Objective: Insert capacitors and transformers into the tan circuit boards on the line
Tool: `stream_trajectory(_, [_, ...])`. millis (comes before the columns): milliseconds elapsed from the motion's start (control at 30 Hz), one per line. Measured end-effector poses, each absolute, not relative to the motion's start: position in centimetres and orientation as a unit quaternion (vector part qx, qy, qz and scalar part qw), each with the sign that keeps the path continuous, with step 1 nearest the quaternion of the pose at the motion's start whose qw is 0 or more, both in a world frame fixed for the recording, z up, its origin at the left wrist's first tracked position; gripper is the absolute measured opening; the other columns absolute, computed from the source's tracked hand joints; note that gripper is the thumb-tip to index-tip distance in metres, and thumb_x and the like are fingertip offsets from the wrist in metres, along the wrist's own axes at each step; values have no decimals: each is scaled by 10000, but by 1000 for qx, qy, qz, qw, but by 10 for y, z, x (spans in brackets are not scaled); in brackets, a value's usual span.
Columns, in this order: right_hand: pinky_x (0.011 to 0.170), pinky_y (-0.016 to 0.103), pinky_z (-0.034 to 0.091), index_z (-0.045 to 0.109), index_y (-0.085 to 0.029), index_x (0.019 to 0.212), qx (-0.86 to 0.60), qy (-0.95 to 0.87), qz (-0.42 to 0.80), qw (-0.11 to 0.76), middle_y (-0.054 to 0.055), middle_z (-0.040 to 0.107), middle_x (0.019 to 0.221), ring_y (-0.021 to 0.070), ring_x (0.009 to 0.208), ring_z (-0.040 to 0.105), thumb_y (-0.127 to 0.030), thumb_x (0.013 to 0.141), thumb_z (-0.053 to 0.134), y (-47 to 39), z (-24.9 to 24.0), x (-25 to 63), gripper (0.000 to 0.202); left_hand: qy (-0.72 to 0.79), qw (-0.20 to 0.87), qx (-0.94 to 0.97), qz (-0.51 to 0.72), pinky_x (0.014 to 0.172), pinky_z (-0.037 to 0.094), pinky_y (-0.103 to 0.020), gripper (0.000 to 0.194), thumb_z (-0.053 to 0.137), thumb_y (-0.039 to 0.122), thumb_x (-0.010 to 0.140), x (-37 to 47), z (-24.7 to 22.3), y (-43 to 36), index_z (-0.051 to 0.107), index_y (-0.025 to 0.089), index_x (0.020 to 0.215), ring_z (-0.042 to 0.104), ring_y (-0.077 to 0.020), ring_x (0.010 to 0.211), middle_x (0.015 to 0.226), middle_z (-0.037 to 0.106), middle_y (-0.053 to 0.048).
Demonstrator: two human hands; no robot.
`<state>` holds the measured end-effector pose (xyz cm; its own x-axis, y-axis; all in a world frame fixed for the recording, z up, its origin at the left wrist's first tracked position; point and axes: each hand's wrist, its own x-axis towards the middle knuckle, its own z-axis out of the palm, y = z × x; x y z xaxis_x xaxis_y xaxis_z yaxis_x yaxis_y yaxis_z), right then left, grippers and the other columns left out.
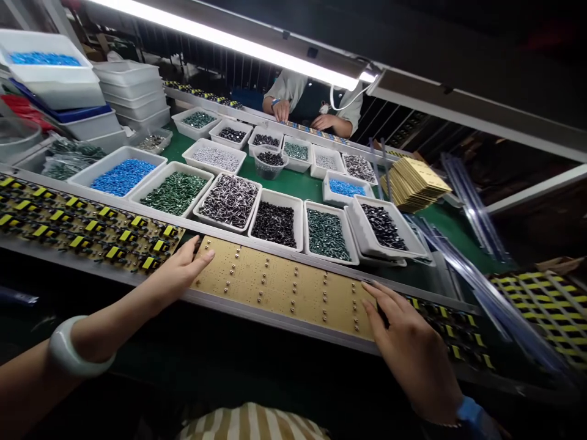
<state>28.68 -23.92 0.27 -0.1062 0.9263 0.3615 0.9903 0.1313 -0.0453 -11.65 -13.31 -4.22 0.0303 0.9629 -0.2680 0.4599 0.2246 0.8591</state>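
A tan circuit board (pixel 279 282) with rows of small shiny metal parts lies lengthwise on the rail in front of me. My left hand (pixel 186 269) holds its left end, thumb over the top face and fingers at the far corner. At the opposite end, my right hand (pixel 406 336) grips the board's edge between thumb and fingers, some of which are hidden. Left of the board sit boards filled with yellow-topped parts (pixel 87 225). More filled boards (pixel 452 330) continue along the rail, partly behind my right hand.
White trays of green parts (pixel 174 192), black parts (pixel 275 223) and blue parts (pixel 121 177) line the green bench. Bare boards (pixel 415 183) are stacked at right, near clear plastic tubes (pixel 472 208). Across the bench, a co-worker's hands (pixel 282 111) work at another rail beneath a lamp (pixel 238 43).
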Motion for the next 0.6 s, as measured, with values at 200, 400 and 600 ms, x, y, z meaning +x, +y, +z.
stream_trajectory(200, [944,413,551,665,-236,1238,-597,-772,36,213,81,697,1217,275,1052,689,-370,1058,475,-210,16,249,294,626,404,599,294,1284,120,-440,941,500,685,923,-110,-19,-154,223,119,1621,199,-327,1553,1672,230,-153])
stream_trajectory(400, [917,404,541,715,-197,1101,-554,-806,94,187,97,696,1102,257,1018,666,-327,1051,499,-173,7,278,257,574,240,705,339,1281,175,-447,747,456,580,987,-110,0,-189,311,167,1592,270,-296,1531,1641,334,-90])
stream_trajectory(600, [901,379,541,720,-175,1100,-514,-838,100,156,104,689,1081,239,988,662,-291,1056,496,-172,11,283,256,594,260,658,383,1197,377,-448,649,545,583,957,-110,10,-204,394,354,1546,489,-313,1396,1585,437,-9])
